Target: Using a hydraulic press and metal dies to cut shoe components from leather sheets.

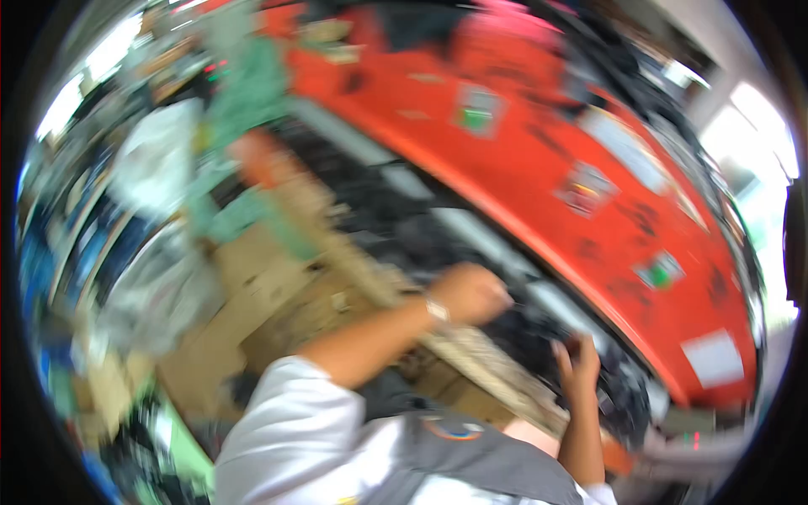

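My left hand point(471, 295) is blurred by motion and looks curled into a fist, with a pale band at the wrist. It hovers over a long row of black, soft-looking pieces point(396, 219) lying beside the red table. Whatever the fist may hold is hidden. Farther right, my right hand point(579, 366) is raised over the same black pieces, thumb and fingers apart, nothing visible between them. The pieces are too smeared to name more exactly.
Beyond them stretches the red table point(522, 198), with small clear packets point(480, 109) and a white sheet point(713, 360) on it. A wooden beam point(497, 362) runs along the near side. Cardboard point(269, 278) and white plastic bags point(160, 156) lie to the left.
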Motion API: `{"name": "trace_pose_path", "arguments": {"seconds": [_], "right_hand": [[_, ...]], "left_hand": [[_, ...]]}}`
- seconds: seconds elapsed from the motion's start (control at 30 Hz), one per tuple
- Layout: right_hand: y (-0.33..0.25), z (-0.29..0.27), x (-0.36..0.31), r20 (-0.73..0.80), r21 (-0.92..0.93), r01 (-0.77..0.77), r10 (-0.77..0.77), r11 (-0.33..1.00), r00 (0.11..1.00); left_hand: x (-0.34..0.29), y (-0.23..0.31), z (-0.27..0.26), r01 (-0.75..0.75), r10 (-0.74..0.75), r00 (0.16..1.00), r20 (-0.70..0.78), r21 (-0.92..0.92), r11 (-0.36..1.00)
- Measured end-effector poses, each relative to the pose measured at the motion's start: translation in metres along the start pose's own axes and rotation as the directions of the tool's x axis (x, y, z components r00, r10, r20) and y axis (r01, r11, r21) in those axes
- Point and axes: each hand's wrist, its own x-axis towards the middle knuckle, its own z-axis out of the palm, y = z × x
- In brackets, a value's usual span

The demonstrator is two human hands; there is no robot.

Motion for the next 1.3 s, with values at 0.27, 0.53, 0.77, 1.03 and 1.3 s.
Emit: {"name": "trace_pose_path", "arguments": {"seconds": [0.27, 0.53, 0.77, 1.03, 1.3], "right_hand": [[0.051, -0.032, -0.053, 0.405, -0.692, 0.268, 0.052, 0.670, 0.913], [0.044, -0.074, -0.008, 0.689, -0.321, 0.599, -0.253, 0.733, 0.679], [0.047, -0.106, 0.125, 0.756, -0.257, 0.888, -0.493, 0.381, 0.430], [0.019, 0.014, 0.159, 0.693, 0.025, 0.995, -0.719, 0.098, 0.054], [-0.013, -0.033, 0.253, 0.455, -0.089, 0.995, -0.890, -0.053, -0.007]], "left_hand": [[-0.008, 0.077, 0.170, -0.011, 0.022, 0.997, -0.077, 0.134, 0.991], [-0.017, 0.097, 0.169, 0.115, -0.163, 0.980, 0.117, 0.338, 0.934], [-0.040, 0.120, 0.125, 0.048, -0.103, 0.947, 0.305, 0.183, 0.982], [0.015, 0.080, 0.150, 0.084, -0.076, 0.988, 0.131, -0.056, 0.995], [0.020, -0.018, 0.122, 0.014, -0.011, 1.000, -0.016, 0.158, 0.987]]}}
